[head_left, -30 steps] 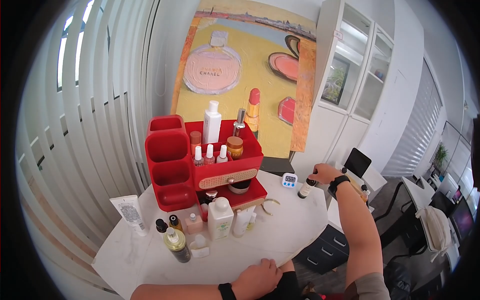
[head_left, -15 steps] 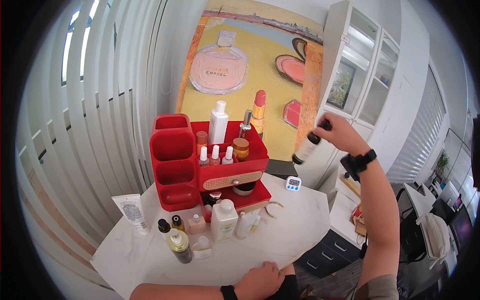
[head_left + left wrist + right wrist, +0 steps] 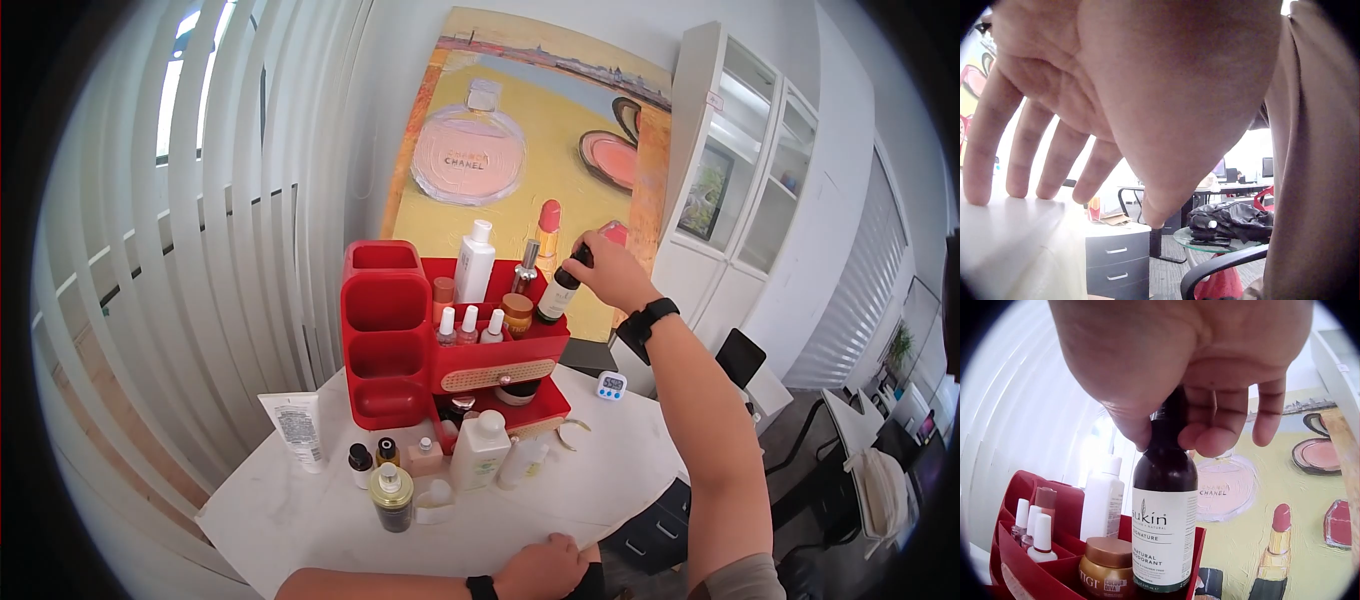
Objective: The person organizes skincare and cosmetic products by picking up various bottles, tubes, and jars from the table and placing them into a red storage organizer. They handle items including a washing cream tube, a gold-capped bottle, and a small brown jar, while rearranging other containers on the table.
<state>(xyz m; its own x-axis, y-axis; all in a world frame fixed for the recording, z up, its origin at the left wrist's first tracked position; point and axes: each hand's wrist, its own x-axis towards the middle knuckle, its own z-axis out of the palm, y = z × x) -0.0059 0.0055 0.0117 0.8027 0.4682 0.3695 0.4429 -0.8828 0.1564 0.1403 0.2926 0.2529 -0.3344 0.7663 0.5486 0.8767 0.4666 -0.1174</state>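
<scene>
My right hand pinches the neck of a dark bottle with a white label, at the right end of the red organizer's upper compartment. In the right wrist view the bottle stands nearly upright beside a gold jar; whether its base touches the compartment floor is hidden. A tall white bottle and several small white-capped bottles share that tier. My left hand rests on the table's front edge; in the left wrist view its fingers hang down, touching the white top.
On the white table stand a white tube, a yellowish pump bottle, a white bottle and several small bottles. A timer sits right of the organizer. Behind it leans a large painting.
The right hand has lifted the dark bottle from beside the timer and carried it left to the organizer's upper compartment. The left hand has stayed at the table edge. The head view has shifted.
</scene>
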